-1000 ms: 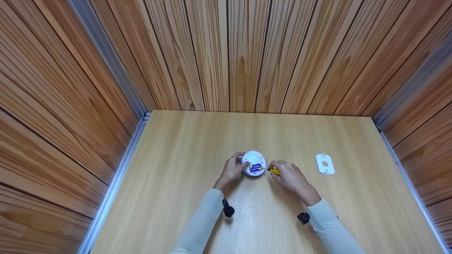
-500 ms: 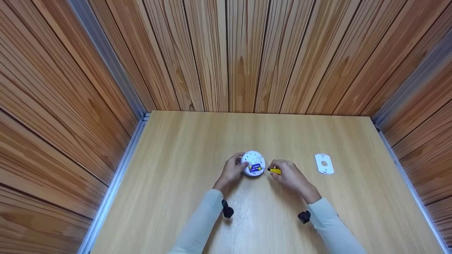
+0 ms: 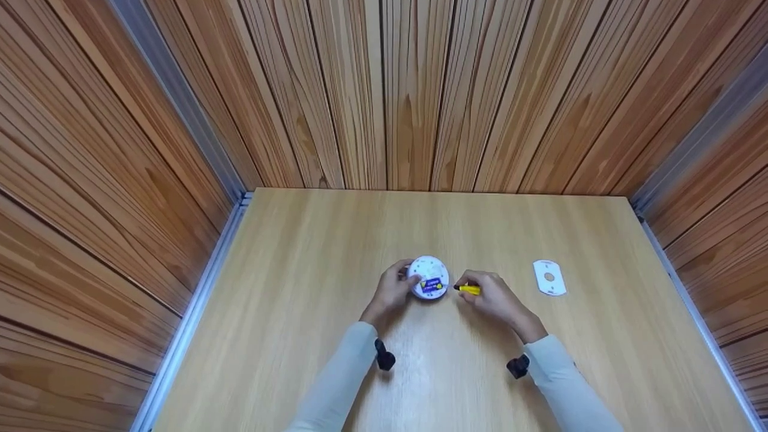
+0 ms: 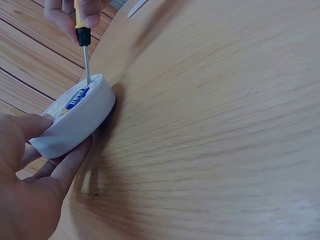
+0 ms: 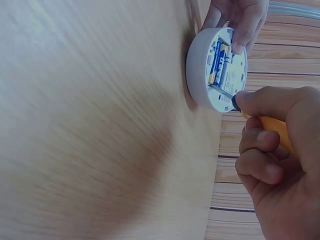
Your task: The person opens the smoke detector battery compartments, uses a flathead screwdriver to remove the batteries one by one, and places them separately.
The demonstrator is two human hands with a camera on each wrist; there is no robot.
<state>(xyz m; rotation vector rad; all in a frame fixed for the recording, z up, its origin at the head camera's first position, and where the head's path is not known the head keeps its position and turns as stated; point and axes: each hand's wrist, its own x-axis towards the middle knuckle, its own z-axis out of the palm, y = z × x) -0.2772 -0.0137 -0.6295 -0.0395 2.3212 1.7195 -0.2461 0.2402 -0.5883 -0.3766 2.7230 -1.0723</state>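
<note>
My left hand holds a round white device that looks like a smoke detector, thumb on its face and fingers underneath. The device is tilted with its back showing, just above the table. Blue and yellow batteries sit in its open compartment. In my right hand is a screwdriver with a yellow and black handle, pinched near its collar. Its metal shaft reaches to the end of the batteries, and the tip seems to touch there. The left wrist view shows this contact from the side.
To the right on the wooden table lies a flat white plate with a round hole. Wood-panelled walls stand behind and at both sides, with metal rails along the table's side edges.
Both hands stay nearly in place, the device and screwdriver still held. The screwdriver handle shows slightly more in my right hand. The whole head view has shifted a little.
</note>
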